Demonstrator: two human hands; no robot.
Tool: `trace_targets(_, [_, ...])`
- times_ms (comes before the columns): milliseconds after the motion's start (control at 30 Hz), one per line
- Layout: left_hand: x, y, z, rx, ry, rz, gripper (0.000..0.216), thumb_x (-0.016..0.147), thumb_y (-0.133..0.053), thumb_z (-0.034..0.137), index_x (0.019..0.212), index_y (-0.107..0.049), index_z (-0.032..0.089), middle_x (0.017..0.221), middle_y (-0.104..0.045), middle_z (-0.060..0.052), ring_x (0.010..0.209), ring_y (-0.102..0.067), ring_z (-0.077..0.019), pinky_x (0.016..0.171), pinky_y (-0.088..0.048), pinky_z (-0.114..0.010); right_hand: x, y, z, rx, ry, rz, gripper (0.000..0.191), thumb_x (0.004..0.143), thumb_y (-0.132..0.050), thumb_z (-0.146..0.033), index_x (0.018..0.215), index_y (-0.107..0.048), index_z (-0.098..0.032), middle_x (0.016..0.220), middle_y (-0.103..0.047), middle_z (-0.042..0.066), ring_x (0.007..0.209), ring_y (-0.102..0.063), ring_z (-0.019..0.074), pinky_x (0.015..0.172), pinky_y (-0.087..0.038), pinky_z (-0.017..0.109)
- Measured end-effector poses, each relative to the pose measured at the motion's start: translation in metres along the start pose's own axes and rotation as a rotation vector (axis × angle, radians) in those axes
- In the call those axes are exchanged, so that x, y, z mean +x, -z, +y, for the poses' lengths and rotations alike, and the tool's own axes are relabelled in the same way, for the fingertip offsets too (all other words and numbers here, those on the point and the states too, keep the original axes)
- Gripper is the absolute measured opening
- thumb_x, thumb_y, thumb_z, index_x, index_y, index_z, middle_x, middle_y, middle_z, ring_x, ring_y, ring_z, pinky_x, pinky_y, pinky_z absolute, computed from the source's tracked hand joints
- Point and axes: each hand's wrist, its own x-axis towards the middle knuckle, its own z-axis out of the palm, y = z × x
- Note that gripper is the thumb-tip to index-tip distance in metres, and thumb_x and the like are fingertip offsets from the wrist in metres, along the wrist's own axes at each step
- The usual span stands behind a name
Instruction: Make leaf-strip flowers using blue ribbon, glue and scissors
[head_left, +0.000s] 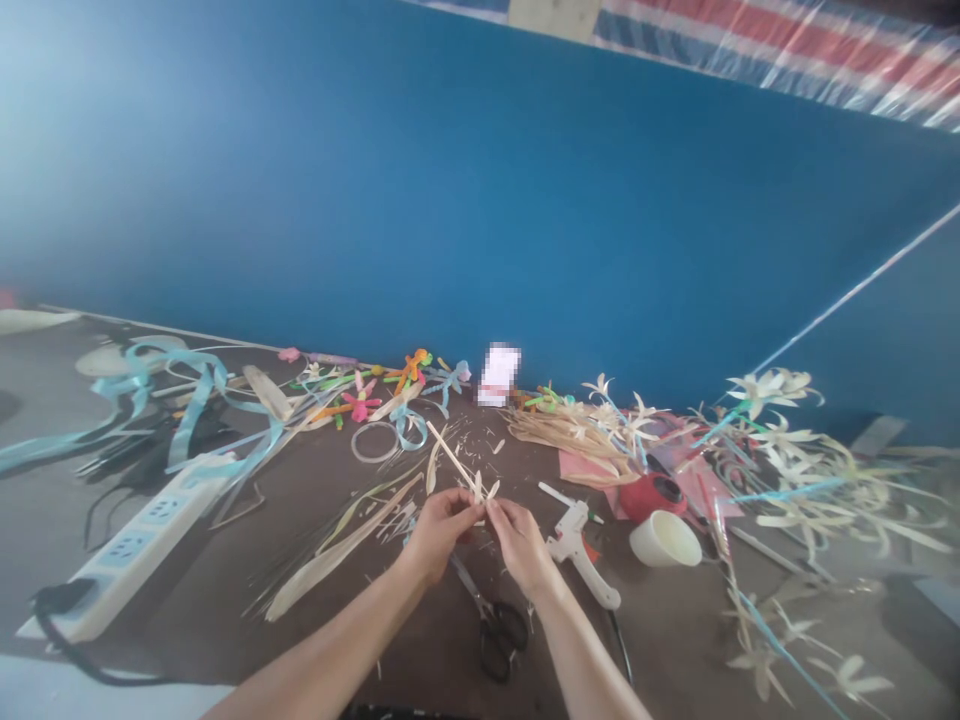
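My left hand (439,530) and my right hand (521,545) meet over the middle of the brown table (315,640). Both pinch a thin pale straw stick (454,458) that slants up and to the left. Small pale leaf petals (485,490) sit on the stick right at my fingertips. Black-handled scissors (491,620) lie on the table just below my hands. A white glue gun (577,545) lies directly right of my right hand.
A white power strip (127,555) with a black cord lies at the left, under light blue ribbon (187,400). Long dried leaves (337,550), colourful straw figures (367,395), finished straw flowers (780,440), a red tape dispenser (652,492) and a white cup (664,540) crowd the table. A blue wall stands behind.
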Motion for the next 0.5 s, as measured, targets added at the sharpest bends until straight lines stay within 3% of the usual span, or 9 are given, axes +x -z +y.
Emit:
trace_targets(100, [0.0, 0.001, -0.001, 0.052, -0.019, -0.038, 0.025, 0.063, -0.061, 0.039, 0.064, -0.055, 0.014, 0.055, -0.052, 0.002, 0.046, -0.046, -0.0081, 0.044, -0.037, -0.019, -0.001, -0.004, 0.004, 0.136, -0.119, 0.033, 0.034, 0.076, -0.044, -0.044, 0.058, -0.049, -0.016, 0.052, -0.04, -0.004, 0.05, -0.037, 0.01, 0.046, -0.027, 0.02])
trace_targets(233, [-0.001, 0.005, 0.003, 0.231, -0.146, -0.078, 0.022, 0.068, -0.056, 0.037, 0.064, -0.056, 0.015, 0.056, -0.054, 0.0, 0.053, -0.049, -0.0114, 0.048, -0.037, -0.02, -0.002, -0.01, 0.007, 0.497, -0.449, 0.019, 0.028, 0.069, -0.053, -0.041, 0.056, -0.043, -0.018, 0.045, -0.032, -0.008, 0.037, -0.024, 0.0054, 0.035, -0.015, 0.018])
trace_targets(367, [-0.005, 0.009, 0.015, 0.341, -0.232, -0.117, 0.017, 0.067, -0.057, 0.032, 0.061, -0.057, 0.016, 0.056, -0.053, 0.0, 0.054, -0.047, -0.0119, 0.051, -0.036, -0.021, -0.003, -0.012, 0.007, 0.739, -0.685, -0.097, 0.031, 0.068, -0.05, -0.038, 0.049, -0.033, -0.019, 0.037, -0.023, -0.011, 0.031, -0.011, 0.0031, 0.032, -0.008, 0.017])
trace_targets(500, [-0.01, 0.012, 0.028, 0.368, -0.236, -0.153, 0.017, 0.067, -0.057, 0.03, 0.059, -0.056, 0.016, 0.056, -0.051, 0.0, 0.055, -0.045, -0.0119, 0.053, -0.035, -0.02, -0.004, -0.009, 0.002, 0.79, -0.768, -0.248, 0.031, 0.069, -0.044, -0.037, 0.046, -0.03, -0.02, 0.033, -0.019, -0.012, 0.029, -0.008, 0.0033, 0.03, -0.008, 0.017])
